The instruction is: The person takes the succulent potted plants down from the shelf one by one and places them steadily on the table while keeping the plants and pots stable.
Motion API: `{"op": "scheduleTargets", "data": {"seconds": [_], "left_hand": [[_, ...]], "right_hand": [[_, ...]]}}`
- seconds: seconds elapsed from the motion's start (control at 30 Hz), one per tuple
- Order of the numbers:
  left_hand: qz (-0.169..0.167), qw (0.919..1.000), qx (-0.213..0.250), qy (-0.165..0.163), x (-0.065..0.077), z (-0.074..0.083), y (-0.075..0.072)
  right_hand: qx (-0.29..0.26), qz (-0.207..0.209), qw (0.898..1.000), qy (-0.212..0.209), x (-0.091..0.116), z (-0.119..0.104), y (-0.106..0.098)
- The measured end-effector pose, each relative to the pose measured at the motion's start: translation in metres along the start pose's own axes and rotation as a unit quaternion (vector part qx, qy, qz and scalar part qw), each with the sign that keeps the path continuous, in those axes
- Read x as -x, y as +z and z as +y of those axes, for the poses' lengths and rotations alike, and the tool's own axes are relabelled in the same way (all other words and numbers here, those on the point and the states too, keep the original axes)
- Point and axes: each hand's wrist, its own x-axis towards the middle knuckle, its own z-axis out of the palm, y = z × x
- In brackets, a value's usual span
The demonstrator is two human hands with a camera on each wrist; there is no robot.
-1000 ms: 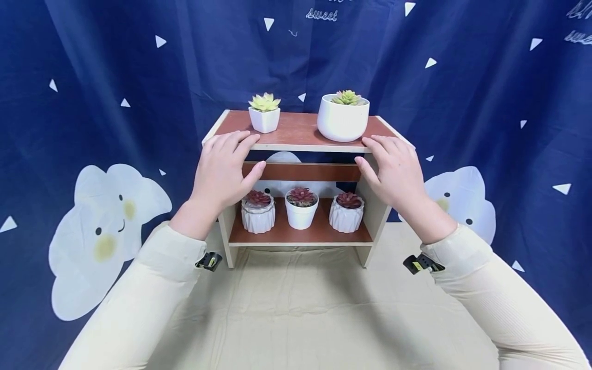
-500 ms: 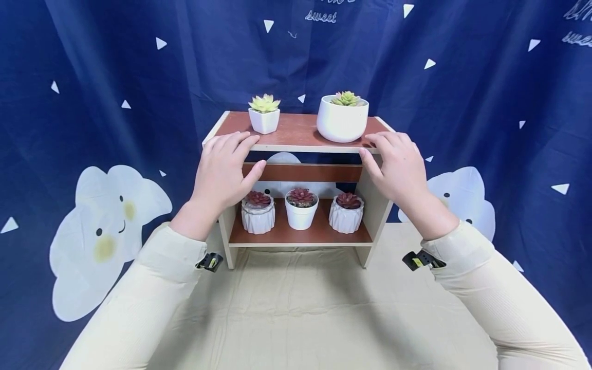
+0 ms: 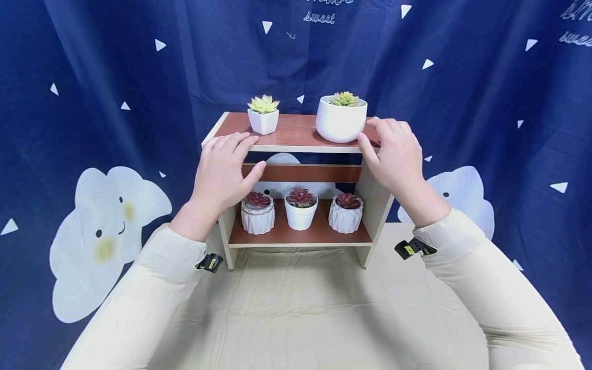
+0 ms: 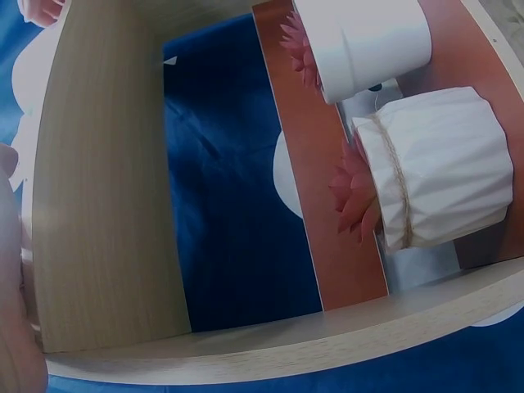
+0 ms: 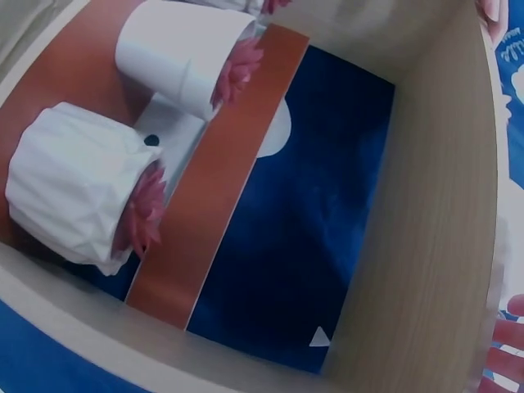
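My left hand (image 3: pixel 222 169) rests on the left front edge of a small brown-topped shelf (image 3: pixel 296 129), fingers laid over the top board, thumb extended below it. At the right, my right hand (image 3: pixel 395 154) is beside a large round white pot (image 3: pixel 341 121) with a green succulent. Its thumb tip is right at the pot's lower right side, and the fingers reach loosely past its right side. A small white pot (image 3: pixel 263 123) with a pale green succulent stands on the left of the same board. Only part of the left hand (image 4: pixel 16 327) shows in the left wrist view.
On the lower board stand three white pots with red succulents: a left one with twine (image 3: pixel 257 218), a plain middle one (image 3: pixel 300 211) and a ridged right one (image 3: pixel 346 216). Beige cloth (image 3: pixel 296 308) lies in front. A blue patterned curtain (image 3: pixel 208 61) hangs behind.
My right hand has lifted off the shelf's front edge and moved up and back to the side of the large pot. The left hand has stayed in place.
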Motion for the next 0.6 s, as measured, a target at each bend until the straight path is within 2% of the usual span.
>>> {"op": "scheduleTargets", "data": {"seconds": [0.33,0.6], "left_hand": [[0.001,1.0000,-0.004,0.000,-0.001,0.001,-0.001],[0.003,1.0000,-0.005,0.001,0.000,0.001,0.000]], "right_hand": [[0.000,0.016,0.999,0.037,-0.013,-0.006,0.006],[-0.008,-0.016,0.996,0.092,-0.019,-0.011,0.011]]}}
